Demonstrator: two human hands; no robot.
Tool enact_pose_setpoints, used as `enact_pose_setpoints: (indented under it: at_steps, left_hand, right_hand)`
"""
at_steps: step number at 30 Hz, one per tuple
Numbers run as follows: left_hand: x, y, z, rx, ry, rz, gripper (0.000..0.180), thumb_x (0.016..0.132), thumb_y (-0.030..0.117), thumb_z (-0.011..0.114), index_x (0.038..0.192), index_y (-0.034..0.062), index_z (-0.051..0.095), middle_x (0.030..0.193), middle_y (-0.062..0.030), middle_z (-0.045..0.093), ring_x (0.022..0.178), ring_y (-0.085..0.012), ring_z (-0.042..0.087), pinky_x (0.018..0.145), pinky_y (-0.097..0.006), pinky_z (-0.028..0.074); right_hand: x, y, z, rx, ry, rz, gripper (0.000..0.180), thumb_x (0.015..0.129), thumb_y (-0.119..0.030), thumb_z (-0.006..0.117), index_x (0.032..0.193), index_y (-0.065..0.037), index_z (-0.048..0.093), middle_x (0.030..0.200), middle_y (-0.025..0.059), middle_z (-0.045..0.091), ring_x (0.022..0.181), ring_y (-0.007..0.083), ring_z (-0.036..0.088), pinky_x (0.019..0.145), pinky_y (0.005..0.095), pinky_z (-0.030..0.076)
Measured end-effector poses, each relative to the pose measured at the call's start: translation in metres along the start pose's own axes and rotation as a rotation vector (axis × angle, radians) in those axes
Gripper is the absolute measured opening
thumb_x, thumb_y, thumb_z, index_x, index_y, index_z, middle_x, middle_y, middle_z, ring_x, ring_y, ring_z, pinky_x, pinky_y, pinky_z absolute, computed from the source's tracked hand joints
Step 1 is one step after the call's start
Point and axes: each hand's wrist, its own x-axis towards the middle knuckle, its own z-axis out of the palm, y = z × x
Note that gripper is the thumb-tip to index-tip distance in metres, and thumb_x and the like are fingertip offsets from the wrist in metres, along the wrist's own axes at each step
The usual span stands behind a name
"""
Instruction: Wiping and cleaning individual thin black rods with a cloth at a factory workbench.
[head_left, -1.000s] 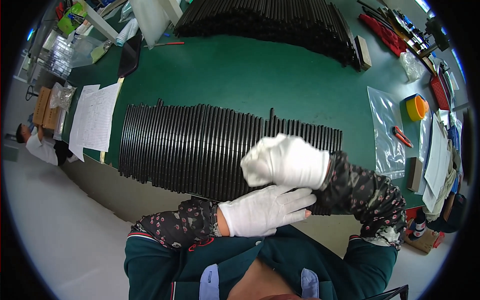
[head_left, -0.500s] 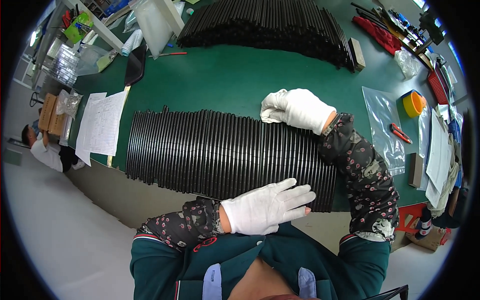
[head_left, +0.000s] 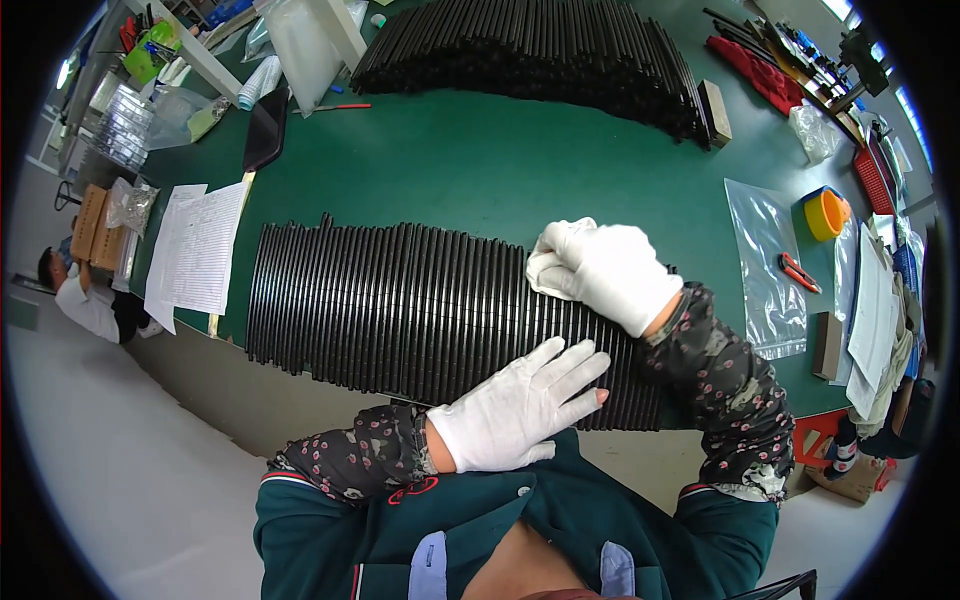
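Observation:
A long row of slim black rods (head_left: 400,310) lies side by side on the green table, their near ends reaching its front edge. My left hand (head_left: 520,405), in a white glove with one fingertip bare, rests flat across the near part of the rods, fingers spread. Farther up the same row, my right hand (head_left: 615,275), also gloved in white, is closed and pressed on the rods right of the middle. Bunched under its fingers is a white cloth (head_left: 550,275), much the same colour as the glove. The rods under both hands are partly hidden.
A big stack of black rods (head_left: 520,50) fills the far side, with a block (head_left: 714,115) at its right end. Papers (head_left: 205,250) and a phone (head_left: 266,130) lie left. On the right are a clear bag (head_left: 765,260), a red cutter (head_left: 798,272) and yellow tape (head_left: 825,213).
My right hand has come down from the far ends of the rods toward their middle. My left hand has shifted slightly up and left, still flat.

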Motion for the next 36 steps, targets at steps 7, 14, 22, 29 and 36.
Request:
enact_pose_setpoints:
  at_steps: [7, 14, 22, 29, 36]
  left_hand:
    - [-0.002, -0.001, 0.001, 0.001, -0.011, -0.005, 0.067, 0.070, 0.035, 0.075, 0.124, 0.0020, 0.052, 0.138, -0.0209, 0.039, 0.131, -0.0356, 0.035, 0.109, -0.046, 0.030]
    - [0.001, 0.000, 0.001, 0.013, 0.005, 0.006, 0.067, 0.070, 0.033, 0.075, 0.124, 0.0020, 0.052, 0.138, -0.0207, 0.039, 0.131, -0.0355, 0.035, 0.108, -0.046, 0.031]
    - [-0.001, -0.001, -0.002, 0.026, 0.017, 0.001, 0.064, 0.062, 0.029, 0.079, 0.115, 0.0004, 0.057, 0.131, -0.0224, 0.045, 0.125, -0.0387, 0.042, 0.105, -0.048, 0.034]
    - [-0.006, 0.004, -0.003, 0.057, 0.036, 0.013, 0.066, 0.062, 0.030, 0.079, 0.117, 0.0012, 0.057, 0.132, -0.0225, 0.045, 0.126, -0.0390, 0.042, 0.105, -0.049, 0.033]
    - [-0.001, 0.001, 0.000, 0.080, -0.007, -0.003, 0.072, 0.066, 0.039, 0.077, 0.125, 0.0029, 0.053, 0.138, -0.0204, 0.042, 0.129, -0.0375, 0.039, 0.107, -0.049, 0.031]
  right_hand:
    - [0.013, 0.018, -0.017, 0.159, 0.145, 0.014, 0.020, 0.084, -0.029, 0.065, 0.089, -0.010, 0.062, 0.073, 0.0087, 0.067, 0.068, 0.0278, 0.067, 0.062, 0.0370, 0.053]
    - [-0.023, 0.046, -0.029, 0.078, 0.337, 0.241, 0.019, 0.083, -0.026, 0.066, 0.093, -0.010, 0.062, 0.084, 0.0086, 0.069, 0.074, 0.0274, 0.068, 0.068, 0.0352, 0.054]
    - [-0.077, 0.070, -0.030, 0.110, 0.312, 0.460, 0.038, 0.084, -0.022, 0.063, 0.119, -0.010, 0.055, 0.096, 0.0154, 0.066, 0.088, 0.0332, 0.064, 0.078, 0.0395, 0.051]
    - [-0.139, 0.123, -0.056, -0.240, 0.651, 0.477, 0.028, 0.084, -0.015, 0.063, 0.110, -0.006, 0.063, 0.096, 0.0158, 0.067, 0.084, 0.0302, 0.065, 0.076, 0.0378, 0.051]
    - [-0.099, 0.086, -0.045, -0.046, 0.494, 0.321, 0.039, 0.079, -0.018, 0.069, 0.116, -0.009, 0.060, 0.094, 0.0094, 0.061, 0.084, 0.0246, 0.061, 0.073, 0.0357, 0.050]
